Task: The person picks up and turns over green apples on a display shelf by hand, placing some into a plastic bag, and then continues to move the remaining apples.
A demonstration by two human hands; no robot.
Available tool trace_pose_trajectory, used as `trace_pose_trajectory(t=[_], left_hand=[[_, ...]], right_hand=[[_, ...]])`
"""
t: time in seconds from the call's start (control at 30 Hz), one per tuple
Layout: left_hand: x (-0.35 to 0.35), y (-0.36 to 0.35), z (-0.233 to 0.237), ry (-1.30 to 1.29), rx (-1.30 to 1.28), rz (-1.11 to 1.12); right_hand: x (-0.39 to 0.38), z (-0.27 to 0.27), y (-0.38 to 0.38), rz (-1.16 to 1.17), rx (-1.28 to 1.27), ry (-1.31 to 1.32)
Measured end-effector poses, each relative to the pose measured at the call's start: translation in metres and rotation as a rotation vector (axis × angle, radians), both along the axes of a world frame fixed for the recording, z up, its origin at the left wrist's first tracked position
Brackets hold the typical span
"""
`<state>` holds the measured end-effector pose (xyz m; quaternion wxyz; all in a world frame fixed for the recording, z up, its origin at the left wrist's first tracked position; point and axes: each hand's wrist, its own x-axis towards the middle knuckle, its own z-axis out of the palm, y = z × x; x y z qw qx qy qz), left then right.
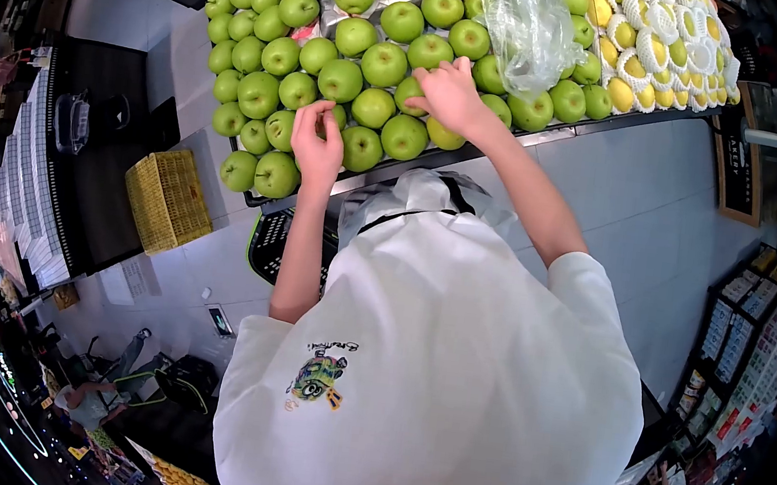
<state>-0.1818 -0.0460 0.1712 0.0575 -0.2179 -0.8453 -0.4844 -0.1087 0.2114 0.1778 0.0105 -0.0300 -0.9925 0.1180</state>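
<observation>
Green apples (340, 80) lie in rows on a display stand in front of me. My right hand (450, 96) reaches over the front rows, its bent fingers around the side of a green apple (409, 94); part of that apple is hidden by the hand. At the stand's front edge, my left hand (317, 145) is among the apples with fingers loosely curled and a gap beside the thumb. No object shows in it. A crumpled clear plastic bag (531, 34) rests on the apples to the right of my right hand.
Yellow fruit in white foam nets (659, 53) fills the stand's right end. A yellow woven basket (169, 201) stands on the floor at left. Below the stand's edge is a black shopping basket (265, 246). Shelves (733, 330) line the right, and another person (92, 405) is far left.
</observation>
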Motion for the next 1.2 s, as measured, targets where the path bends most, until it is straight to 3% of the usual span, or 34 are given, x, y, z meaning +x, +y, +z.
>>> trace_pose_trajectory(t=[0.1, 0.23, 0.3, 0.43, 0.7, 0.87, 1.1, 1.2], left_hand=[[0.009, 0.000, -0.006, -0.044, 0.020, -0.012], [0.022, 0.003, -0.017, -0.089, -0.027, -0.035], [0.029, 0.006, -0.022, 0.079, -0.120, -0.056], [0.039, 0.005, -0.025, 0.119, -0.270, -0.057], [0.039, 0.005, -0.019, 0.162, -0.292, -0.062], [0.025, 0.011, -0.017, 0.112, -0.276, -0.113], [0.019, 0.028, 0.005, 0.064, -0.547, -0.145], [0.014, 0.029, 0.011, 0.018, -0.600, -0.179]], right_hand=[[-0.001, -0.002, -0.003, 0.005, 0.028, -0.051], [0.000, -0.016, -0.009, -0.006, 0.149, 0.073], [-0.001, -0.016, -0.013, -0.008, 0.167, 0.079], [-0.003, -0.013, -0.017, -0.042, 0.145, 0.089], [-0.010, -0.024, -0.027, -0.092, 0.246, 0.163], [-0.005, -0.026, -0.021, -0.164, 0.077, 0.145], [-0.001, -0.016, -0.015, -0.199, 0.036, 0.072], [0.005, -0.005, -0.007, -0.234, -0.145, 0.074]])
